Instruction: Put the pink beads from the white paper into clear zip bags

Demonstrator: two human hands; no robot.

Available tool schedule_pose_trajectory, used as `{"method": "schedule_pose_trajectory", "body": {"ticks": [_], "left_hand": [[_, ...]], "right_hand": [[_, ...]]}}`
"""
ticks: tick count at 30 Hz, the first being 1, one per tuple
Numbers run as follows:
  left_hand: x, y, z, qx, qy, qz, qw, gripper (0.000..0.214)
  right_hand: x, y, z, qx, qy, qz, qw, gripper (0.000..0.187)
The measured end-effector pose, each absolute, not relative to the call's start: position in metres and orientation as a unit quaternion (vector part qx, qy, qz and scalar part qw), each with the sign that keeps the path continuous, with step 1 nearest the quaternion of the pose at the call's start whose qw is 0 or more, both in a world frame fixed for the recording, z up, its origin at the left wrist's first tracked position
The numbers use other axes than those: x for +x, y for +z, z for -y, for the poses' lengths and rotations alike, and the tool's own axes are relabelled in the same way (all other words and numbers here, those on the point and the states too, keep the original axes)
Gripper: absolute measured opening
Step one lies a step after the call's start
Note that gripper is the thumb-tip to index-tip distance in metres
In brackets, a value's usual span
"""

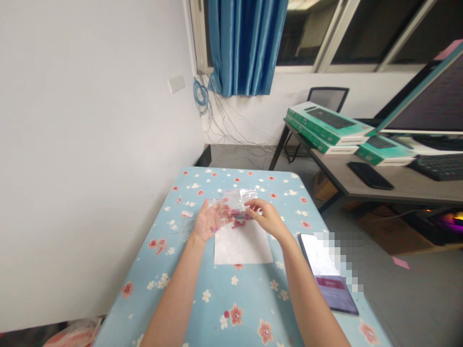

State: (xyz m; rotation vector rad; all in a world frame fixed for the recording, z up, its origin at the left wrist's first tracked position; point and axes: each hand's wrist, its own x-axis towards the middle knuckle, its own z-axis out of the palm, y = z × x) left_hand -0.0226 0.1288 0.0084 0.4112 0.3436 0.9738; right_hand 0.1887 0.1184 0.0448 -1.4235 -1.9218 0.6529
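The person stands at the near end of the bench (188, 294), which is covered in a pale blue cloth printed with flowers, with both forearms reaching toward its middle. The left hand (207, 221) is open, palm up and fingers spread, with the end of a clear plastic zip bag (240, 198) against it. The right hand (265, 217) is bent over the far side of the bag, its fingers curled and seeming to pinch the plastic. The bag is held between them, just above the far edge of a white paper sheet (243, 245). Small pink-red pieces (237, 217) are bunched in its lower part; what they are is too small to tell.

A smartphone (325, 270) lies lit near the bench's right edge, beside the right forearm, partly blurred out. A small white scrap (187, 214) sits toward the left edge, near the left hand.

Off to the right stands a second bench (361, 185), carrying green boxes (327, 123), a black phone (369, 175), a keyboard (439, 166) and a monitor (427, 94). A blue curtain (246, 43) hangs at the window beyond.
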Motion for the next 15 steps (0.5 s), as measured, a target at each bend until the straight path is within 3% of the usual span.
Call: {"method": "schedule_pose_trajectory", "body": {"ticks": [3, 6, 15], "left_hand": [[-0.023, 0.009, -0.13, 0.171, 0.483, -0.173, 0.841, 0.066], [-0.024, 0.009, -0.13, 0.168, 0.492, -0.177, 0.836, 0.065], [-0.024, 0.009, -0.13, 0.17, 0.488, -0.178, 0.837, 0.064]], "right_hand": [[0.193, 0.036, -0.118, -0.56, 0.248, 0.761, 0.213, 0.015], [0.192, 0.028, -0.118, -0.573, 0.227, 0.772, 0.155, 0.014], [0.188, 0.021, -0.118, -0.559, 0.22, 0.786, 0.143, 0.018]]}}
